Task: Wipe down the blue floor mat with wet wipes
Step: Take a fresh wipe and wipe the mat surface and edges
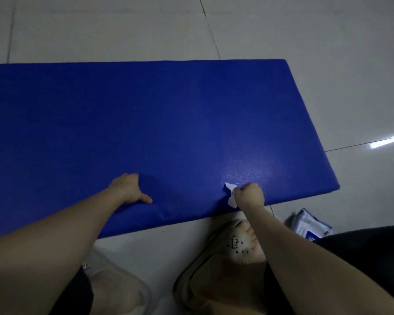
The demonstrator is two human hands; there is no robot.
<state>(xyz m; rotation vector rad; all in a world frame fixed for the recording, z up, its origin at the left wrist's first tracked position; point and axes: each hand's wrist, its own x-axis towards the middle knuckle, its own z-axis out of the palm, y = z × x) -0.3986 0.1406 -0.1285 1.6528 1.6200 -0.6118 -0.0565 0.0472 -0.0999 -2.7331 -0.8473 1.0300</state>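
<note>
With my right hand [248, 194] fisted tight around the wet wipe [230, 194] at lower right of the blue mat [146, 123], left hand [129, 189] braced down, its fingers hidden, I should scrub in overlapping strokes.

Both bare arms stretched out toward 12 o'clock: left hand [129, 189] pressed down with its fingers curled under, right hand [249, 194] balled into a tight fist.

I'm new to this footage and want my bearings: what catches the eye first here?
A big blue floor mat spans the pale tiled floor. Near its front edge the right hand presses a white wet wipe onto it, while the left hand rests on the mat. A wipes pack lies at lower right.
</note>
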